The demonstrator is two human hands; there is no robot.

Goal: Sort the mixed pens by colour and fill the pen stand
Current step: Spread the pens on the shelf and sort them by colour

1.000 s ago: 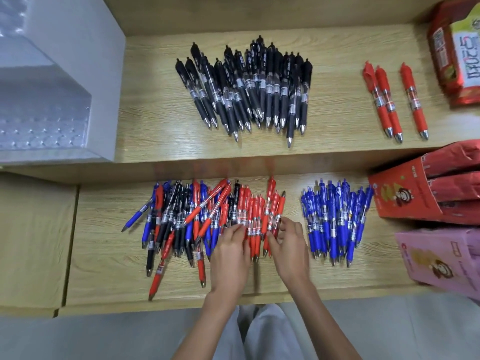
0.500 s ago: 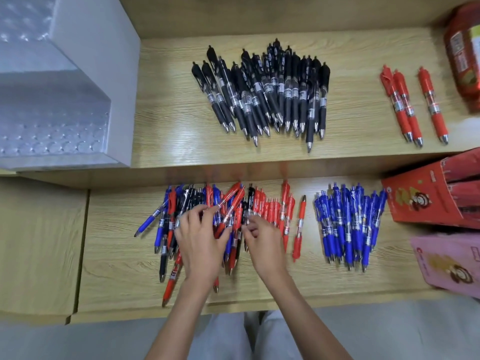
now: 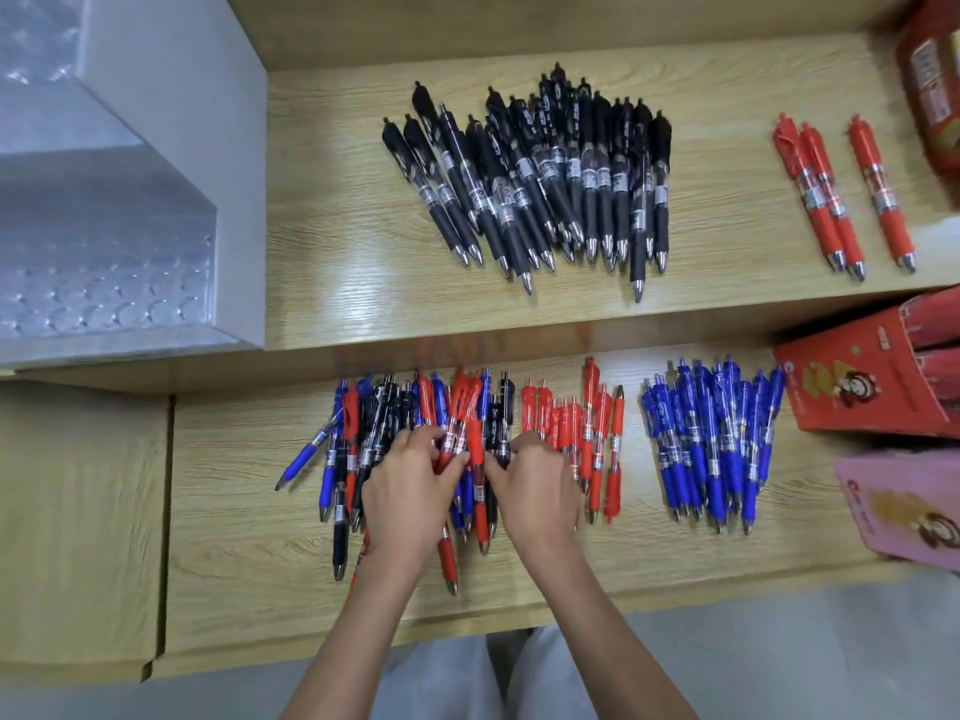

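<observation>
Together, left hand (image 3: 410, 493) and right hand (image 3: 537, 485) are curling fingers round mixed red, blue and black plastic pens (image 3: 467, 402).

— Where are the black ones?
— The black pens (image 3: 545, 174) lie in a fanned heap on the back tier of the counter (image 3: 337, 262), tips pointing to the front. Three red pens (image 3: 823, 200) lie well to their right.
— And on the front tier?
— A mixed heap (image 3: 358, 439) of red, blue and black at the left, a red group (image 3: 592, 433) just beside it, and a blue group (image 3: 711, 449) farther right.
</observation>
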